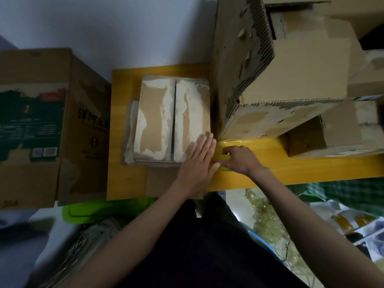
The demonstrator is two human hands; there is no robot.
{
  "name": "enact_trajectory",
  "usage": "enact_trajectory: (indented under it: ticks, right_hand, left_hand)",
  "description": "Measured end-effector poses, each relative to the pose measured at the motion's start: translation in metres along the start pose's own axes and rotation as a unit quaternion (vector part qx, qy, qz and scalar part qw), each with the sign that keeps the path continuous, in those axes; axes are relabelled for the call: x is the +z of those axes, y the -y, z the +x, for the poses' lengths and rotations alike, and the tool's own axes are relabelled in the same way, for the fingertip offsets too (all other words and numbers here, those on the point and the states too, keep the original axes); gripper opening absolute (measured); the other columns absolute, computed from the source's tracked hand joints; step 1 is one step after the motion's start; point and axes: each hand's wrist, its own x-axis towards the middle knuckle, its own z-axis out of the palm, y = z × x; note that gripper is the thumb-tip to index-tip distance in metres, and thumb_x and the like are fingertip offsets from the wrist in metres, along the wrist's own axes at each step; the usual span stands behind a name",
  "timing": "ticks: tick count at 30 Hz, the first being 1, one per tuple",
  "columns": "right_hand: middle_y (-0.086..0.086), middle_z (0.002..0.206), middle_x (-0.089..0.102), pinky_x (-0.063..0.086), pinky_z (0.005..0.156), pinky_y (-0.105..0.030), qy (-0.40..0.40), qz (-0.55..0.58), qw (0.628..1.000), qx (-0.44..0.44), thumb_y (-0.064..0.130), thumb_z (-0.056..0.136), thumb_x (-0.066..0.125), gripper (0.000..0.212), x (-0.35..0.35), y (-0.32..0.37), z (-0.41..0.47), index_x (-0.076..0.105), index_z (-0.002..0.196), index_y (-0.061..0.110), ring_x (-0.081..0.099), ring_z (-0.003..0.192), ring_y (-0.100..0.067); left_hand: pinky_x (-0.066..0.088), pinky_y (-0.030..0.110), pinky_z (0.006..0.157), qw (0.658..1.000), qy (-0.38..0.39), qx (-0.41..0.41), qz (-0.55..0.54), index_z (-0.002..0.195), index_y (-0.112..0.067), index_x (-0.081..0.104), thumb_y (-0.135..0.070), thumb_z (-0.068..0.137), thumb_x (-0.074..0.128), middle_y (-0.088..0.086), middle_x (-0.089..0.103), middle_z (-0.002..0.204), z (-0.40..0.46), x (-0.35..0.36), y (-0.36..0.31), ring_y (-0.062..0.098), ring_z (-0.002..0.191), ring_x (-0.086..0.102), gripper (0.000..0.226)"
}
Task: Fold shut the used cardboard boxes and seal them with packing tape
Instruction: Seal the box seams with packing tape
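Observation:
A flat cardboard box point(166, 117) with torn white patches lies on the yellow table point(124, 179), its two top flaps folded shut with a dark seam between them. My left hand point(199, 159) lies flat with straight fingers on the box's near right corner. Just right of it, my right hand point(239, 159) curls its fingers round a yellowish roll of packing tape point(223, 157) on the tabletop, mostly hidden under the hand.
A tall torn box point(249, 80) stands right of the flat one, with more boxes point(332, 132) stacked behind and beside it. A large printed box point(41, 125) stands left of the table. A green lid point(99, 210), tape scraps and clutter lie on the floor.

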Motion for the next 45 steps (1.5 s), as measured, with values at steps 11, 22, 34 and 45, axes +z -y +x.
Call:
enact_trajectory:
  ticks: [11, 22, 34, 45]
  right_hand:
    - [0.015, 0.079, 0.056, 0.042, 0.075, -0.031, 0.014, 0.233, 0.972, -0.037, 0.072, 0.079, 0.067, 0.033, 0.025, -0.037, 0.003, 0.057, 0.081, 0.04, 0.055, 0.077, -0.007]
    - [0.004, 0.074, 0.06, 0.037, 0.072, -0.03, -0.043, 0.229, 0.972, -0.036, 0.056, 0.084, 0.072, 0.044, 0.04, -0.036, 0.015, 0.071, 0.097, 0.014, 0.054, 0.071, -0.017]
    - [-0.018, 0.134, 0.04, 0.052, 0.092, -0.05, -0.097, 0.101, 0.973, 0.185, 0.0, 0.097, 0.053, 0.046, 0.043, -0.103, 0.038, 0.052, 0.14, 0.015, 0.047, 0.123, -0.04]
    - [-0.016, 0.115, 0.051, 0.048, 0.074, -0.041, -0.257, 0.214, 0.929, 0.158, -0.002, 0.096, 0.051, 0.032, 0.047, -0.096, 0.028, 0.058, 0.123, 0.012, 0.059, 0.088, -0.037]
  left_hand:
    - [0.008, 0.045, 0.126, 0.997, 0.009, 0.041, 0.069, 0.161, -0.012, 0.004, -0.047, 0.108, 0.014, 0.005, -0.006, 0.169, 0.01, 0.008, 0.013, 0.019, 0.155, -0.009, 0.064]
    - [0.015, 0.048, 0.125, 0.997, 0.011, 0.049, 0.061, 0.16, -0.01, 0.009, -0.035, 0.108, 0.02, 0.006, -0.003, 0.169, 0.01, 0.005, 0.012, 0.021, 0.156, -0.004, 0.058]
    - [0.006, 0.045, 0.126, 0.998, 0.036, 0.051, 0.002, 0.16, -0.011, 0.01, -0.041, 0.108, 0.02, 0.001, -0.002, 0.169, 0.014, -0.002, 0.01, 0.017, 0.155, -0.006, 0.061]
    - [0.048, 0.037, 0.099, 0.978, 0.115, 0.175, -0.017, 0.132, -0.013, 0.063, 0.006, 0.088, 0.063, 0.006, 0.059, 0.129, 0.077, -0.031, 0.006, 0.025, 0.121, 0.05, 0.047]
